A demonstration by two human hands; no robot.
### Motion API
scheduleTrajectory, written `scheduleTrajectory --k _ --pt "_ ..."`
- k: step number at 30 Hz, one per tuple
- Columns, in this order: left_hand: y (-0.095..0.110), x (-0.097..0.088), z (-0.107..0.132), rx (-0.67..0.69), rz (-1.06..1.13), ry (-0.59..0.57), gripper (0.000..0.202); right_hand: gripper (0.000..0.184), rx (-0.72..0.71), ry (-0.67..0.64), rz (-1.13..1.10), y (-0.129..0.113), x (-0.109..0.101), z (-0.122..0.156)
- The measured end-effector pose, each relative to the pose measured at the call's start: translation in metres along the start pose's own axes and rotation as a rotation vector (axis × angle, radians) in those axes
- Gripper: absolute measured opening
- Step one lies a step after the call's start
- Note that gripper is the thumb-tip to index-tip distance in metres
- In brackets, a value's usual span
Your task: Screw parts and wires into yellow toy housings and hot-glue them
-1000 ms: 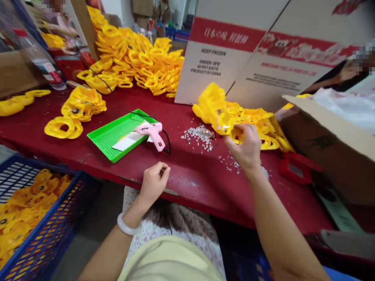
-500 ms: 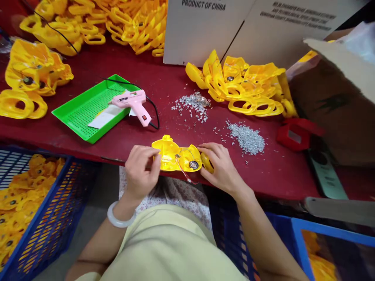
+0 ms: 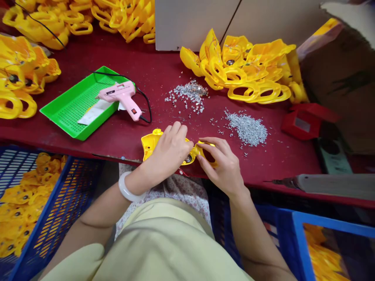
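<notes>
A yellow plastic toy shell half [image 3: 149,143], hollow side up, lies at the table's front edge, with a round dark speaker partly showing near its middle. My left hand [image 3: 173,150] reaches across the shell, fingers curled together at its right part; what they pinch is hidden under the hand. My right hand [image 3: 222,163] holds the looped handle end of the shell between thumb and fingers. A bit of red wire [image 3: 181,171] hangs below the shell, by my left hand.
Beyond the hands lie a pile of small washer-like metal pieces [image 3: 191,91] and a heap of screws [image 3: 249,128]. A pink glue gun [image 3: 123,95] rests on a green tray [image 3: 79,132]. More yellow shells [image 3: 252,74] stand behind. At right, a screwdriver-like tool [image 3: 322,185] juts in.
My left hand has moved from the shell's left end to the right, over its middle. My right fingers have closed on the handle loop. The view has shifted slightly.
</notes>
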State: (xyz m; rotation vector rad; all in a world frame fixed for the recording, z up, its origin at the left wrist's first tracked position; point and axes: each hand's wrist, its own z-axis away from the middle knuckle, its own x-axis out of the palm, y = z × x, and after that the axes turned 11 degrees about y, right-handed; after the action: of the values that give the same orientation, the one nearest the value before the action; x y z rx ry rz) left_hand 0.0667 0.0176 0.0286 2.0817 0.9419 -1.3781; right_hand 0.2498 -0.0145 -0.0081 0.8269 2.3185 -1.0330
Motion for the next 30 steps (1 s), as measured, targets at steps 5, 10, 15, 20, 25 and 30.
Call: scheduleTrajectory --k 5,10,15,20,25,30 --pt "-0.004 0.006 0.004 0.080 -0.024 0.089 0.022 0.023 0.047 0.046 -0.037 0.001 0.001 0.002" --pt "-0.008 0.000 0.014 0.041 0.109 0.209 0.024 0.021 0.069 0.112 -0.083 -0.008 0.002 -0.001" --pt "-0.006 -0.006 0.025 -0.065 0.344 0.356 0.013 0.020 0.076 0.082 -0.071 -0.016 0.012 -0.005" --pt "-0.001 -0.009 0.033 -0.283 0.499 0.356 0.015 0.017 -0.006 0.136 0.008 -0.023 0.024 -0.007" --pt "0.003 -0.006 0.038 -0.321 0.470 0.424 0.010 0.022 -0.036 0.147 -0.010 -0.032 0.027 -0.008" --pt "0.004 -0.006 0.045 -0.450 0.605 0.427 0.008 0.027 0.101 0.039 -0.268 -0.034 0.018 -0.008"
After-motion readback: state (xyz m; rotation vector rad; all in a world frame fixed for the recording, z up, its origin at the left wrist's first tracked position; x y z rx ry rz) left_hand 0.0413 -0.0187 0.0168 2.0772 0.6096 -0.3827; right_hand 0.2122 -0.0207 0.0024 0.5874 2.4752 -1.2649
